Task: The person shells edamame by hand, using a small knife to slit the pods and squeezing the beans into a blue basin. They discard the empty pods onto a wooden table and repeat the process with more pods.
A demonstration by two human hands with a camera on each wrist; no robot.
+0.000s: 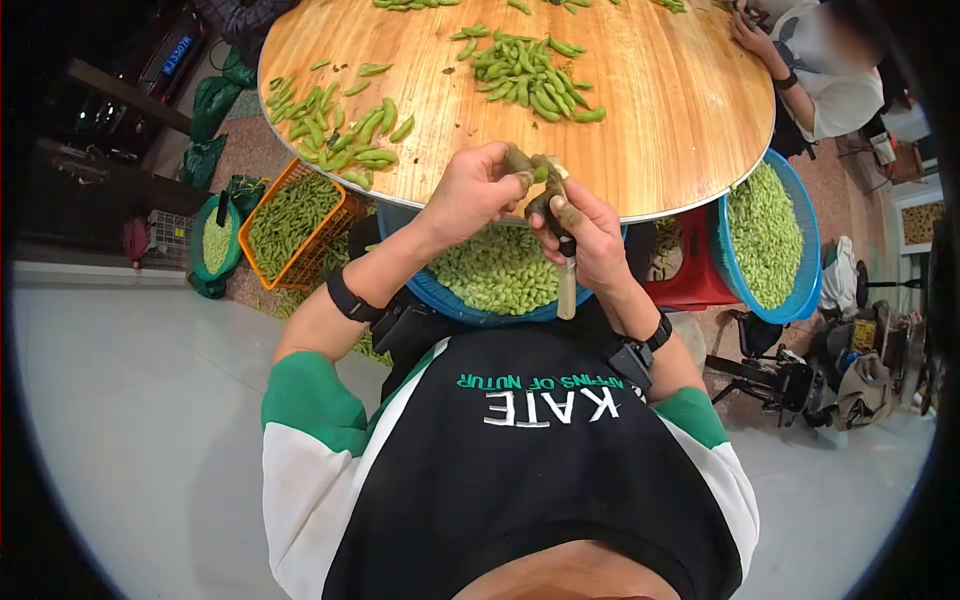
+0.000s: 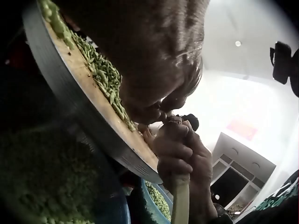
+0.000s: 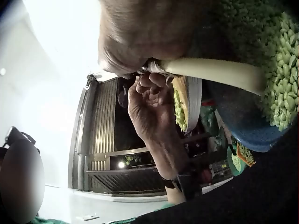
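Both hands meet just over the table's near edge. The left hand [image 1: 472, 195] pinches a green pod [image 1: 541, 174] between thumb and fingers, some with dark coverings on their tips. Beside it, the right hand [image 1: 592, 240] has its fingers curled round a tool with a pale handle [image 1: 567, 292] pointing down; its working end is hidden. In the left wrist view the handle [image 2: 180, 200] comes out below the right hand [image 2: 175, 151]. The right wrist view shows the left hand [image 3: 153, 109] with bent fingers close to the right hand [image 3: 145, 37]. Shelled beans [image 1: 495, 270] lie beneath.
On the round wooden table [image 1: 430, 110] lie a middle pile of pods [image 1: 525, 75] and a left one [image 1: 340, 125]. A blue basin of beans [image 1: 765, 235] stands right, an orange crate of pods [image 1: 290, 225] left. Another person [image 1: 825, 70] sits at the back right.
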